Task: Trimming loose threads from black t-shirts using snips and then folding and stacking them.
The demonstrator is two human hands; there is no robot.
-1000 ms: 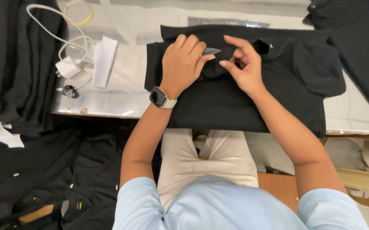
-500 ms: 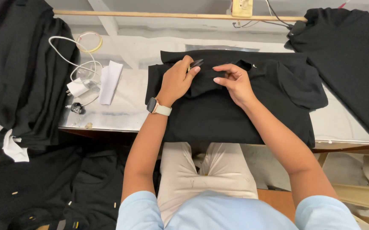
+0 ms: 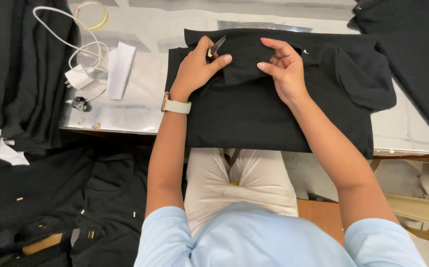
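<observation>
A pale desk (image 3: 145, 106) carries the work, its near edge running across the middle of the view. Black garments crowd it on three sides: a large dark pile (image 3: 21, 74) hangs over the left end, more black cloth (image 3: 56, 198) lies heaped below that end, and another black garment (image 3: 412, 54) covers the far right corner. None of these lies across the central working area. On the bare left part of the desk sit a folded white paper (image 3: 119, 69), a white charger block (image 3: 78, 77) with its looped white cable (image 3: 71, 34), a ring of yellowish tape (image 3: 91, 14) at the far edge, and a small dark metal item (image 3: 79, 104) too small to identify. The black shirt (image 3: 254, 113) lies folded flat at the centre of the desk, its lower edge overhanging the near rim above the person's lap. The left hand (image 3: 197, 69), a pale-strapped watch (image 3: 176, 105) at its wrist, rests on the shirt's upper part; its grip is clenched around a small pair of thread snips (image 3: 215, 47), the blade tip showing between finger and thumb. The right hand (image 3: 283, 69) has its grip pinched on a raised fold (image 3: 241, 66) of the same shirt, thumb beneath and fingers curled over, lifting the fabric just beside the snips.
</observation>
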